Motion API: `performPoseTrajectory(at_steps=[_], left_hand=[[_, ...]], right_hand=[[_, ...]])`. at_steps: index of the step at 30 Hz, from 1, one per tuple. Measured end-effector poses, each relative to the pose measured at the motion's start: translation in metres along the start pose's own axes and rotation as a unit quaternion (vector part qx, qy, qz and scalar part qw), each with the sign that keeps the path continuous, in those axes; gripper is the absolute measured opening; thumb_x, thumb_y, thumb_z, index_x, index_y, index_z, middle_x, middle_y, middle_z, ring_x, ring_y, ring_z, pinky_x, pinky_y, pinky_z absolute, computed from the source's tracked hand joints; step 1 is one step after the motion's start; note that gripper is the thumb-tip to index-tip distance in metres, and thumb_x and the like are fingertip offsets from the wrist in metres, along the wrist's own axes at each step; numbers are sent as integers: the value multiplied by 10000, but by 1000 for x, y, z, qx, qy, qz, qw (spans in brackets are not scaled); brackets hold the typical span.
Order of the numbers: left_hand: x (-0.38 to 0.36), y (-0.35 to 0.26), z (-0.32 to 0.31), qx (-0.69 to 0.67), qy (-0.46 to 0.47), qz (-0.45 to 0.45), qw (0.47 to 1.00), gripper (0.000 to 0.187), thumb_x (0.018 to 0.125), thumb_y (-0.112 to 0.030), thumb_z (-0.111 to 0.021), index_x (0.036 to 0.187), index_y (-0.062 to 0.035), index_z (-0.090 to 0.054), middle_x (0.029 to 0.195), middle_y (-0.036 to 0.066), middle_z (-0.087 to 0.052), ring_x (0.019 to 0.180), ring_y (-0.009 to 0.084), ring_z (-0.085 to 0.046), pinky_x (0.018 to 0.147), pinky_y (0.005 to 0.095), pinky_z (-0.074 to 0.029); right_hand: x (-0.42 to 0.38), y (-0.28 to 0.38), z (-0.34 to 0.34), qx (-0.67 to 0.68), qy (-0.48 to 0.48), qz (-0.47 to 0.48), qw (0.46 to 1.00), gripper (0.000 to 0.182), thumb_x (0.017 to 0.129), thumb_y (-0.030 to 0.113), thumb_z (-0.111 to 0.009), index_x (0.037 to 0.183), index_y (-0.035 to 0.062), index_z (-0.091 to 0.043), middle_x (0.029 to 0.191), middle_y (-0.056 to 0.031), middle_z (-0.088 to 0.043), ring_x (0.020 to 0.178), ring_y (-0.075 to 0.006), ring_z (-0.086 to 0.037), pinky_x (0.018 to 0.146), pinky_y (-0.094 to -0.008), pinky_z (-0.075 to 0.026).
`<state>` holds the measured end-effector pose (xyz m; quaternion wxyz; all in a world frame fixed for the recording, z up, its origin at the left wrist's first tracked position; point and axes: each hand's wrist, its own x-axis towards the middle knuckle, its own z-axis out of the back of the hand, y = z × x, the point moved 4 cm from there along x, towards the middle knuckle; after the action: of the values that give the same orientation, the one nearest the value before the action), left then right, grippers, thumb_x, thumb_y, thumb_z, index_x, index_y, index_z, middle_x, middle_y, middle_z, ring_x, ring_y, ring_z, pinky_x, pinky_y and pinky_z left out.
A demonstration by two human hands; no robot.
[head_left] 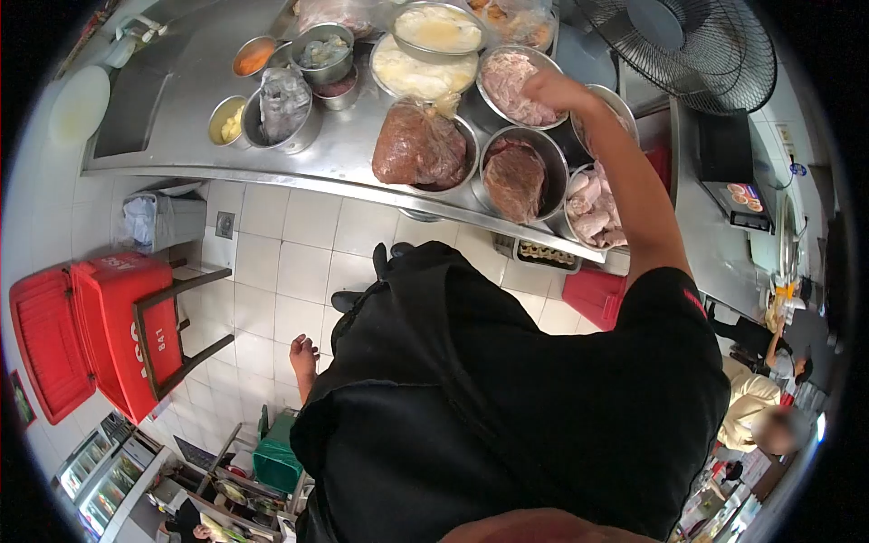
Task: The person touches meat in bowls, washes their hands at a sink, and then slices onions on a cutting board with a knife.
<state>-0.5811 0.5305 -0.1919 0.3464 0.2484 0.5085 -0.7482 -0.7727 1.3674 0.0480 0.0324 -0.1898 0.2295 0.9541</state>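
My right hand reaches over a steel bowl of pale raw sliced meat and touches it. Its fingertips blend into the meat, so I cannot see whether they grip any. My left hand hangs low beside my body, its fingers loosely bent and apart, with nothing visible in it. Nearer the counter edge, a large brown piece of meat in a clear bag rests on one bowl, and a dark piece of meat sits in another. Raw chicken pieces fill a bowl under my right arm.
Along the steel counter stand bowls of a creamy yellow food, a grey bagged item and orange shreds. A wire fan is at the upper right. A red bin stands left; other people appear lower right.
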Motion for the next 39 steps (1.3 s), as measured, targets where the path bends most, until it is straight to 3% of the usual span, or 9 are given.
performPoseTrajectory(at_steps=[9,14,15,19,23,32,33,38,39], left_hand=[[12,59,5,-23,42,7,999,304,946,-104,-640,1241,-42,-604,884,62,-631,716,171,-615,578,331,-500],[-2,43,1,15,5,1,1000,305,956,-141,-609,1251,-63,-608,855,51,-645,670,148,-622,528,304,-497],[26,73,10,128,38,-149,980,271,955,-164,-618,1205,-61,-640,790,53,-648,674,154,-635,529,329,-502],[5,38,-4,81,-21,-48,995,327,892,-210,-684,1168,-34,-677,760,101,-702,640,192,-654,609,349,-532],[3,26,-13,25,-72,-71,995,360,884,-214,-695,1189,-25,-669,791,109,-711,664,183,-660,631,340,-535],[6,120,-24,97,-85,-39,991,380,853,-277,-703,1156,-49,-712,1053,217,-743,1018,351,-718,902,425,-565],[-9,113,-21,124,-94,-42,987,387,849,-272,-697,1152,-31,-713,1076,220,-737,1020,372,-709,898,435,-565],[-32,134,-11,137,-149,-58,977,351,834,-300,-667,1084,-63,-733,1120,226,-718,1092,403,-669,968,478,-531],[-40,128,-3,112,-155,-33,981,354,826,-295,-670,1091,-68,-731,1123,223,-719,1092,399,-670,966,474,-532]], right_hand=[[5,-19,-50,-57,-25,-75,995,629,1009,528,-485,1029,-52,-726,1060,-299,-701,951,-437,-673,888,-446,-526],[13,-23,-26,130,-54,10,990,305,998,277,-584,976,8,-725,903,-98,-716,848,-180,-636,776,-359,-531],[22,-31,-26,153,-68,28,986,259,1004,224,-572,988,28,-741,932,-73,-725,872,-164,-646,799,-353,-541],[7,67,-2,-48,-162,-93,981,381,937,381,-639,1036,29,-748,1086,-249,-714,1031,-400,-684,916,-459,-532],[30,4,-61,56,-160,78,982,215,879,199,-601,941,19,-700,984,-262,-688,923,-451,-644,829,-502,-507],[11,-66,-30,-64,-154,-92,982,166,828,77,-561,756,-5,-686,756,-183,-686,675,-273,-632,615,-455,-482],[37,-155,-61,-100,-131,-26,986,182,873,117,-571,772,-18,-639,738,-174,-657,642,-299,-594,591,-478,-448],[41,-54,6,-113,-90,-143,979,509,993,250,-583,1434,2,-523,1437,-225,-575,1289,-330,-584,1080,-422,-458],[28,-82,-11,310,-272,23,911,443,802,-99,-584,1236,-15,-552,945,-141,-611,642,-256,-580,486,-388,-531]])
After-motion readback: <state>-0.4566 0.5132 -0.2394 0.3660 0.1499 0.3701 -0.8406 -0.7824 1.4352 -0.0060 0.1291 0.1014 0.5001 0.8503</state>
